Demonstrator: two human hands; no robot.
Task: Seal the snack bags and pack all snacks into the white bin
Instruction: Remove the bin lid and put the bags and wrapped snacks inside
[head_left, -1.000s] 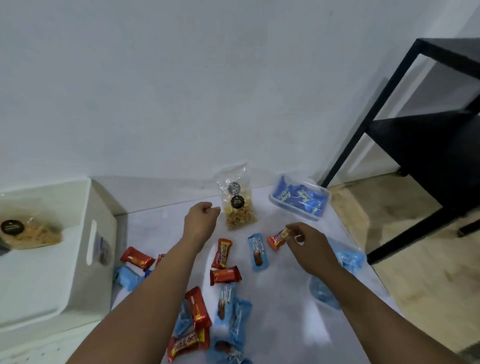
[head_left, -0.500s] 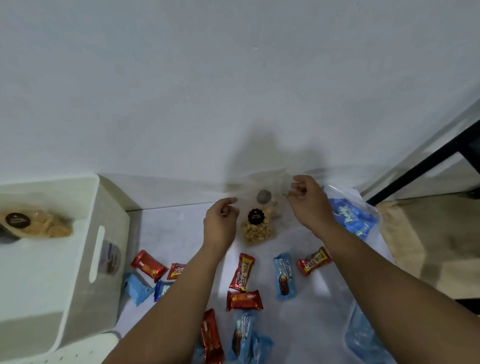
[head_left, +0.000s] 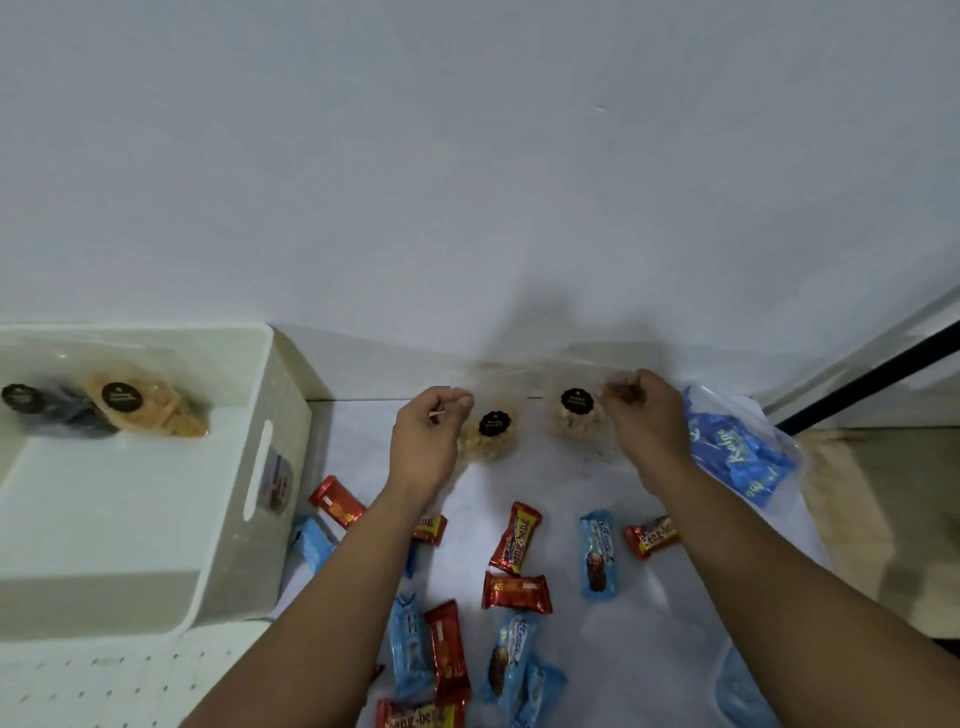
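Now both hands' fingers (head_left: 464, 401) pinch shut on the clear snack bag's (head_left: 530, 395) top edge.

— what sort of place am i looking at through the headcam?

— a plain room in a home, i'd say, not a shop or lab. bare white wall (head_left: 467, 156) right ahead, a white-covered surface (head_left: 649, 613) pushed against it, and tan floor (head_left: 883, 519) off to the right.

— anything else?

— a white bin (head_left: 156, 597) of the household storage kind, loose wrapped snacks (head_left: 515, 538) scattered about, and a black furniture leg (head_left: 872, 382) at the edge — that's all i can tell.
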